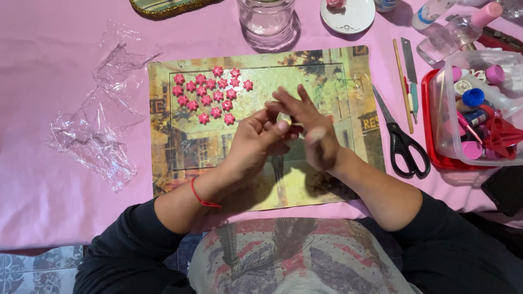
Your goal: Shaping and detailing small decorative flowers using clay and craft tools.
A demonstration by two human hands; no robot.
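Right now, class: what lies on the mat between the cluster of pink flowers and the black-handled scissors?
In the head view, the person's two hands, left hand and right hand, pressed together over the mat, lie between the pink flowers and the scissors.

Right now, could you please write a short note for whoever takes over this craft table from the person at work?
Left hand: over the printed mat, fingers curled against the right hand; whether it grips anything cannot be told.
Right hand: fingers spread and blurred, pressed to the left; a small pale bit seems to sit between the fingertips.
Done: a cluster of pink flower pieces lies in rows on the mat's upper left.
Around: scissors right of the mat, clear tub of tools on a red tray, crumpled clear film at left, glass jar above.
Left: the rest of the mat has no pieces.
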